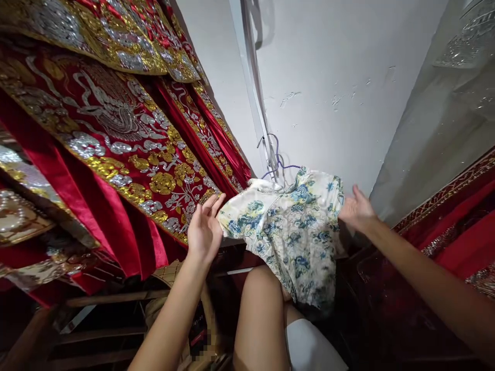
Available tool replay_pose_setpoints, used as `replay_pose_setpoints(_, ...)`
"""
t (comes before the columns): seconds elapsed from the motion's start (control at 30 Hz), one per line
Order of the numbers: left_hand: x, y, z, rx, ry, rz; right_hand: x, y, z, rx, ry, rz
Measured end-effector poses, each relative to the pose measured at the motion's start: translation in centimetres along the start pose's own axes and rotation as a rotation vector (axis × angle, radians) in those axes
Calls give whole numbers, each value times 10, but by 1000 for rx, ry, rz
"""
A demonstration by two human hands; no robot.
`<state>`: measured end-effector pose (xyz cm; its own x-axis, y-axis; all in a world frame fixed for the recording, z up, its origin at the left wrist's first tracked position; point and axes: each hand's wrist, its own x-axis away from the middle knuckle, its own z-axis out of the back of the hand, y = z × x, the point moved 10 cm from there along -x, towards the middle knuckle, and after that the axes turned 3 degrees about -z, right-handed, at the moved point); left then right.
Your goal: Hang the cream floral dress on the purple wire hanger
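A short-sleeved white shirt (297,237) with a blue and yellow floral print hangs on a purple hanger (278,154), its hem above my knees. The hanger's hook is at a white metal upright (251,77) by the wall. Beside one sleeve is my left hand (204,229), palm turned up and fingers stretched out, the sleeve edge against it. At the opposite sleeve cuff is my right hand (356,208), thumb raised and apart. Its other fingers are partly hidden by the cuff.
Red and gold embroidered garments (127,118) with sequins hang on the left. Another red garment (464,226) and clear plastic sheeting (433,108) are at the right. The white wall (332,62) stands behind the shirt. A wooden rack (104,299) is low on the left.
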<state>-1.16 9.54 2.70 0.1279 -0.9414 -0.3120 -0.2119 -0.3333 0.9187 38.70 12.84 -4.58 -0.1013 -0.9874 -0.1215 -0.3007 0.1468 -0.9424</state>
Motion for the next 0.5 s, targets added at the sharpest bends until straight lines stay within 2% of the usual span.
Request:
replay_pose_setpoints(0.13,-2,38,-34,-351,-82,-183,-14,-55,13,-39,125,116)
replay_pose_setpoints(0.23,-4,61,-63,-554,-137,-403,-1,-97,12,-67,164,236)
replay_pose_setpoints(0.3,-5,73,-86,-722,-230,-548,14,-122,9,-125,206,294)
replay_pose_setpoints(0.4,-14,71,-110,-1012,-348,-625,46,-151,3,-209,267,418)
replay_pose_setpoints(0.5,-27,56,-116,-1198,-295,-584,91,-151,-12,-164,238,446)
